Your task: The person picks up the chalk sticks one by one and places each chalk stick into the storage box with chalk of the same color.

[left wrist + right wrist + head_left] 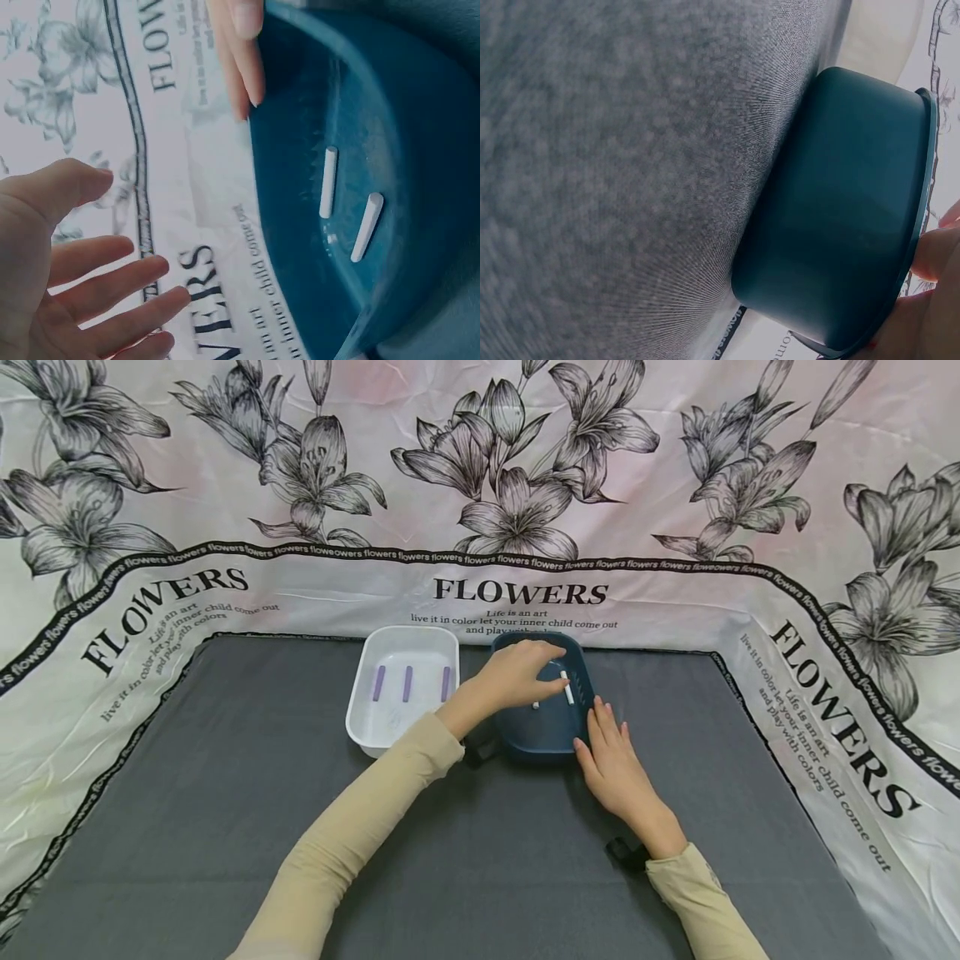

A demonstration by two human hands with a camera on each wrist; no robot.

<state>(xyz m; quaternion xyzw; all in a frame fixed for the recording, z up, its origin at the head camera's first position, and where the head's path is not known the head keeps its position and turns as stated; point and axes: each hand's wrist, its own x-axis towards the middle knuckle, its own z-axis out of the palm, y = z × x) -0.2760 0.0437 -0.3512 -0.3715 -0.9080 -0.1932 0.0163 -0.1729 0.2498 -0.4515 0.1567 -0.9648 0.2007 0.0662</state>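
Observation:
My left hand (513, 677) is above the dark blue basin (542, 747), its fingers spread and nothing in them, as the left wrist view confirms. Two white chalk-like sticks (328, 182) lie apart on the basin's floor; in the head view the left hand partly covers that area. Along the basin's right side, the fingers of my right hand (618, 768) lie fairly straight and touch the rim. The right wrist view shows those fingers (934, 255) at the basin's edge. To the left stands a white basin (386, 722) with three purple sticks (407, 684) spaced in a row.
A dark grey cloth (480, 860) covers the table under both basins. Behind and around it runs a white floral cloth (517, 597) with printed lettering. The two basins stand side by side near the grey area's far edge. Dark wrist straps (626, 856) show by the sleeves.

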